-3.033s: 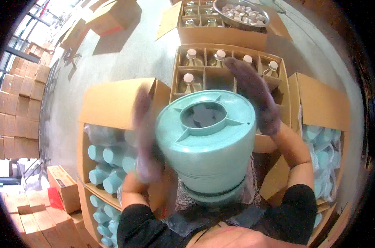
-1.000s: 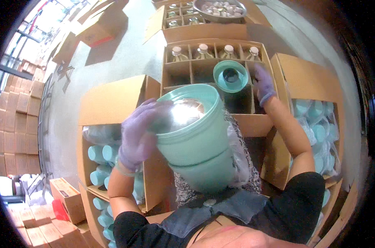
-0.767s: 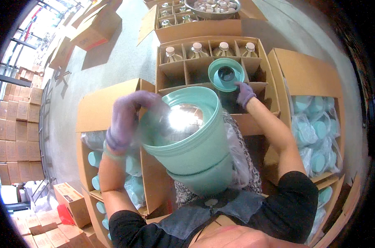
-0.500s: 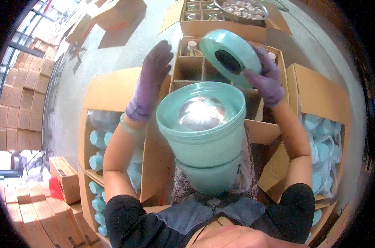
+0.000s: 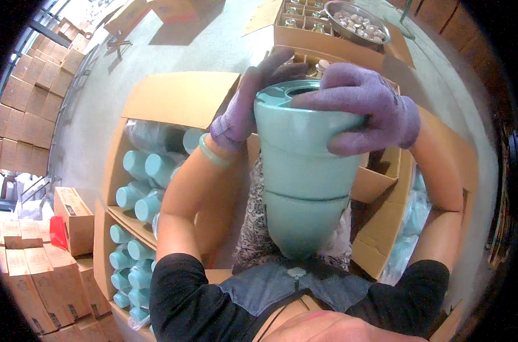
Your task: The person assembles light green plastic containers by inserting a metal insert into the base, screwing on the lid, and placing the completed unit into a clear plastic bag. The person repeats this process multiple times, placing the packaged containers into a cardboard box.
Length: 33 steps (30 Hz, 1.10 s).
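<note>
A teal plastic thermos flask body stands upright in front of my chest, above my lap. Its top is covered by a teal ring-shaped collar with a dark round opening. My right hand, in a purple glove, is closed on the collar from the right, fingers across its top and thumb lower on the side. My left hand, also gloved, presses on the collar's far left side, fingers bent round behind it. Its thumb is mostly hidden. The shiny liner inside the flask is out of sight.
Open cartons with teal flask parts stand at my left and right. Beyond the flask is a divided carton holding capped glass bottles. A metal bowl of small round pieces sits farther back. Stacked boxes are at lower left.
The collar has come down from my raised right hand onto the flask, covering the shiny liner. My left hand has moved right from the air to the collar. The view has shifted slightly.
</note>
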Tool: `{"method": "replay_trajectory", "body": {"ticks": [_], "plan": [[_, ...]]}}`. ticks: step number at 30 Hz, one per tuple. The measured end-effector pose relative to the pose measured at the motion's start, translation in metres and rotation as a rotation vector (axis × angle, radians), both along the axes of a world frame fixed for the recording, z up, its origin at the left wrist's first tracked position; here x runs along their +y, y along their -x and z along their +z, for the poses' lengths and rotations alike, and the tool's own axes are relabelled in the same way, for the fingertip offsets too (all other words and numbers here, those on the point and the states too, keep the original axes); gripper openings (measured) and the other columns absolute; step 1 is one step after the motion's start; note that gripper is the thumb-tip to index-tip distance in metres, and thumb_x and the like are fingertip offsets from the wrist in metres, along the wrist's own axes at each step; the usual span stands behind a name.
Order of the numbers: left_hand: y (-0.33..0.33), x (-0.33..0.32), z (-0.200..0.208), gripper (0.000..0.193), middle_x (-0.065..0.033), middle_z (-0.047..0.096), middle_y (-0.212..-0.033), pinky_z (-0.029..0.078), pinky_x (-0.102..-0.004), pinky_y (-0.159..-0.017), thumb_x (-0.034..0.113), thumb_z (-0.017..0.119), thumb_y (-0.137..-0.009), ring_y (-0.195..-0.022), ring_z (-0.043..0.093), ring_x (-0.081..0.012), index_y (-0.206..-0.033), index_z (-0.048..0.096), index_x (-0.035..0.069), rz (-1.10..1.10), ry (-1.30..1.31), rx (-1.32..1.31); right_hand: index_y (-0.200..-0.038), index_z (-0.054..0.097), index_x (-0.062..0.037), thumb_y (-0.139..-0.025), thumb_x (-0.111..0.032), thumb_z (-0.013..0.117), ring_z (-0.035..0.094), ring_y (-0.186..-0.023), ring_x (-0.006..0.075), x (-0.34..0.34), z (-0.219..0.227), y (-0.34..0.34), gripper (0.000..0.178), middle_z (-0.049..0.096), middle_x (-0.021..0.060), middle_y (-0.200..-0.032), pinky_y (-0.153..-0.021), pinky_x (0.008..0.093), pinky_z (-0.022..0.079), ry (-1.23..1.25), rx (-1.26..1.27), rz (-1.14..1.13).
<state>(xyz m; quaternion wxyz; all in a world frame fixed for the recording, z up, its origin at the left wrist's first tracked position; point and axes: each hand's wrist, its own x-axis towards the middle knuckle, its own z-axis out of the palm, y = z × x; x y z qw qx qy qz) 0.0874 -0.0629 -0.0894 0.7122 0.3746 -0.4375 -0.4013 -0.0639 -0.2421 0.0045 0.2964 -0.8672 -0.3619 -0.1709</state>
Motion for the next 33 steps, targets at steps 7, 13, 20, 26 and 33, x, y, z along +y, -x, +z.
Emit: {"method": "replay_trajectory", "body": {"ticks": [7,13,20,26,33], "plan": [[-0.004,-0.003,-0.004,0.07,-0.0208,0.053,-0.131,0.043,-0.0424,-0.104,0.058,0.04,-0.096,-0.119,0.054,-0.0313,-0.143,0.037,0.006,0.099,-0.066,-0.11,-0.119,0.067,-0.0059,-0.08,-0.023,0.074,0.057,-0.079,0.0247,0.002,-0.002,0.002,0.043,0.055,0.0086,-0.085,-0.072,0.0353,0.048,-0.057,0.071,-0.051],[-0.006,0.0,0.002,0.08,-0.0206,0.058,-0.125,0.043,-0.042,-0.104,0.067,0.026,-0.094,-0.116,0.056,-0.0298,-0.139,0.045,0.004,0.156,-0.105,-0.291,-0.116,0.069,-0.005,-0.086,-0.016,0.066,0.054,-0.074,0.0214,-0.001,-0.018,0.006,0.032,0.053,0.0077,-0.083,-0.068,0.0325,0.045,-0.17,0.035,-0.051],[0.013,0.017,0.021,0.038,-0.0184,0.063,-0.113,0.049,-0.0372,-0.093,0.012,0.054,-0.092,-0.106,0.062,-0.0278,-0.129,0.054,0.002,0.225,-0.076,-0.308,-0.116,0.069,-0.0025,-0.094,-0.021,0.049,0.055,-0.086,0.0234,-0.013,-0.034,0.01,0.035,0.056,0.0129,-0.094,-0.08,0.0336,0.044,-0.168,-0.105,-0.051],[0.057,0.024,0.068,0.031,-0.0188,0.066,-0.11,0.046,-0.0408,-0.092,0.014,0.049,-0.09,-0.103,0.061,-0.0312,-0.109,0.066,-0.003,0.443,0.135,-1.093,-0.126,0.059,0.0002,-0.097,-0.039,0.04,0.047,-0.129,0.0307,-0.024,-0.114,0.008,0.052,0.052,0.0202,-0.137,-0.109,0.0407,0.037,-0.664,0.091,-0.216],[-0.007,0.034,-0.009,0.06,-0.0267,0.05,-0.135,0.033,-0.0466,-0.11,0.045,0.029,-0.101,-0.127,0.047,-0.0357,-0.129,0.049,-0.004,0.147,0.135,-0.263,-0.132,0.053,0.0037,-0.098,-0.057,0.025,0.047,-0.129,0.0335,0.023,-0.041,0.039,0.075,0.054,0.0193,-0.135,-0.112,0.0415,0.03,-0.421,0.095,-0.394]]}}
